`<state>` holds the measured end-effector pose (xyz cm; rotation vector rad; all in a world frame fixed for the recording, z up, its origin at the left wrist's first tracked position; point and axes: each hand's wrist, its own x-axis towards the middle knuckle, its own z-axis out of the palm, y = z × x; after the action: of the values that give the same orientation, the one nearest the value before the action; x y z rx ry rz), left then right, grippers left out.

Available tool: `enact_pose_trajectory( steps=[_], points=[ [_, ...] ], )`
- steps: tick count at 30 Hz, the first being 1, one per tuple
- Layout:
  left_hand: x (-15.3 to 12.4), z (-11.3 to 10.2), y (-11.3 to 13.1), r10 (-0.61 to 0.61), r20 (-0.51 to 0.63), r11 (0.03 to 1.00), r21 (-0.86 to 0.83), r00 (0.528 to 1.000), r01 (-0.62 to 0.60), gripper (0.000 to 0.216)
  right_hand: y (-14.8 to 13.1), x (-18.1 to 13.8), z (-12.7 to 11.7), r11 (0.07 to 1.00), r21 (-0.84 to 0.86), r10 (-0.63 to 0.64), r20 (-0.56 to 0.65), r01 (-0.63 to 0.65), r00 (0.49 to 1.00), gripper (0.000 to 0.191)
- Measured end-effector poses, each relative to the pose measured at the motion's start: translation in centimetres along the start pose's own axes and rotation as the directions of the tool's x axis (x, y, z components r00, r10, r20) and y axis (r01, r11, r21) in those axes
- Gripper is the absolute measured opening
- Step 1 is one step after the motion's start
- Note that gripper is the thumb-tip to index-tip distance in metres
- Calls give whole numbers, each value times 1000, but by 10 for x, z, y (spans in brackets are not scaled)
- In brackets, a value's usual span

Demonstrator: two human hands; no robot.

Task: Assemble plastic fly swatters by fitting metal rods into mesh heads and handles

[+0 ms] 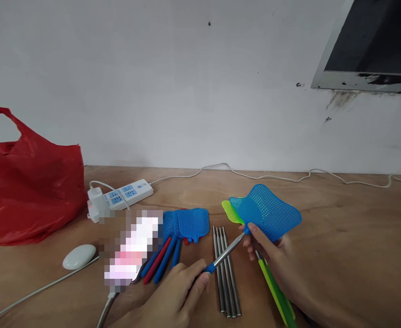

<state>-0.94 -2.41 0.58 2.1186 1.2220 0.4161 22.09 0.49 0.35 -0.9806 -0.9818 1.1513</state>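
Note:
Between my hands is a blue fly swatter (271, 212) with a metal rod. My left hand (183, 291) is closed round its blue handle, most of which the hand hides. My right hand (266, 248) pinches the neck where the rod meets the mesh head. Several bare metal rods (225, 278) lie side by side beneath the swatter. To their left are blue mesh swatter heads (191, 223), with blue and red handles (157, 262) in front of them. Under and behind my right hand lie a lime-green swatter head (232, 212) and green handles (275, 291).
A blurred, lit phone (134, 250) is plugged into a cable. Behind it is a white power strip (132, 193), its cord (224, 164) running along the wall. A white oval object (79, 256) and a red plastic bag (32, 182) are at the left.

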Motion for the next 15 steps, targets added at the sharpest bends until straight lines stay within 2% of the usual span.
enact_pose_trajectory(
  steps=[3, 9, 12, 15],
  points=[
    [0, -5, 2, 18, 34, 1000, -11, 999, -18, 44, 5, 1, 3, 1000, 11, -11, 3, 11, 1000, 28],
    [2, -8, -1, 24, 9, 999, -23, 1000, -24, 45, 8, -3, 6, 989, 71, 110, 239, -130, 965, 32],
    [2, -7, -2, 64, -4, 998, -12, 998, -64, 46, 7, 0, 3, 990, 82, 97, 236, -119, 967, 33],
    [3, -9, -3, 142, -15, 990, 0, 990, -142, 43, 2, 6, -4, 986, 104, 113, 155, -130, 981, 35]
  ],
)
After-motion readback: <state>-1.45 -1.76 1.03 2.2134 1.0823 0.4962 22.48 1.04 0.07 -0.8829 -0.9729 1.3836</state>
